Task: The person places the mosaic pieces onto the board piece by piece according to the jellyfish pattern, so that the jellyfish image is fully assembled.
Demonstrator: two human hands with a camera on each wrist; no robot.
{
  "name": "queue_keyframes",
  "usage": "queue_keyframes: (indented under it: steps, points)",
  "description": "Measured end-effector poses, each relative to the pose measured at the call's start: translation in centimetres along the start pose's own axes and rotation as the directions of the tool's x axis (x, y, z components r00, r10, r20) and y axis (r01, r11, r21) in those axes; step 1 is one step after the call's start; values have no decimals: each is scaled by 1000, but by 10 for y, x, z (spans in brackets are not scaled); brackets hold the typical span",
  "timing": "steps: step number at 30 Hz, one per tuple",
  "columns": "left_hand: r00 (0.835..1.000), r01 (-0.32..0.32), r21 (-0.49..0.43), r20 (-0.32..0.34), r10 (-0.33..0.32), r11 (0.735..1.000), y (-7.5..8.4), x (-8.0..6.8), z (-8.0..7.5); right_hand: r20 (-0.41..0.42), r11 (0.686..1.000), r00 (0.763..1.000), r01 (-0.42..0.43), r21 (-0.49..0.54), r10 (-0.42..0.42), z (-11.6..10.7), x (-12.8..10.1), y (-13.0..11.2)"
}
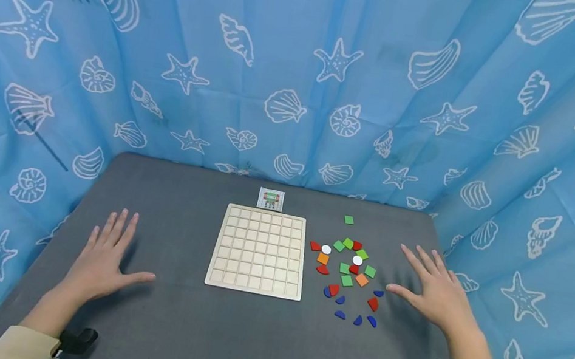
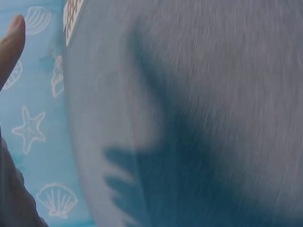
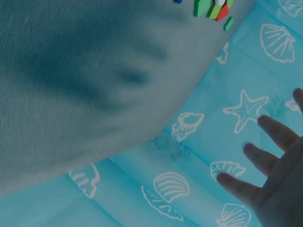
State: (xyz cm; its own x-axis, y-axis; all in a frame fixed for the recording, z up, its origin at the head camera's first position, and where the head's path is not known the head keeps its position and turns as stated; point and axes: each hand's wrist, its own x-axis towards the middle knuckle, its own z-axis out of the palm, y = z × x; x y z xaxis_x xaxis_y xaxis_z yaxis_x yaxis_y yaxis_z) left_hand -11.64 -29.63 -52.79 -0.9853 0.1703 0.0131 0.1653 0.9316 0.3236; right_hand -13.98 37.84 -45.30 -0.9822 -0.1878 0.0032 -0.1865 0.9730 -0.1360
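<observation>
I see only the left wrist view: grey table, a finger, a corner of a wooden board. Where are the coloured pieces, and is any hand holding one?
Observer: No. In the head view the coloured pieces lie loose on the table, just right of the wooden board.
Operator: Is the board already filled?
Observer: No, every square of its grid shows bare wood.
Operator: What is the right hand doing?
Observer: The right hand is spread flat, fingers straight, right of the pieces, holding nothing.
Operator: And the left hand?
Observer: The left hand is also spread flat, well left of the board. A small picture card lies beyond the board's far edge.
</observation>
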Motion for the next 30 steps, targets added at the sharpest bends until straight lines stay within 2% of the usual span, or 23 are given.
queue_keyframes:
  steps: [9, 15, 20, 24, 30]
  points:
    - [997, -25, -170, -76, 13, 985, 23, 4, 35, -61, 992, 998, -24, 127, 32, 28, 1, -16]
    - [999, -11, -300, -45, -3, 954, 46, 0, 52, -103, 978, 994, -23, 206, 45, 48, -2, -24]
    - [999, -34, -343, -47, 19, 939, 65, 2, 62, -12, 957, 993, -113, 269, 121, 64, -7, -27]
    - [999, -38, -375, -38, 26, 926, 80, 10, 73, 71, 938, 980, -199, 285, 187, 73, -10, -31]
    - [1000, -23, -398, 3, 27, 917, 98, 25, 90, 93, 934, 976, -216, 286, 197, 84, -8, -38]
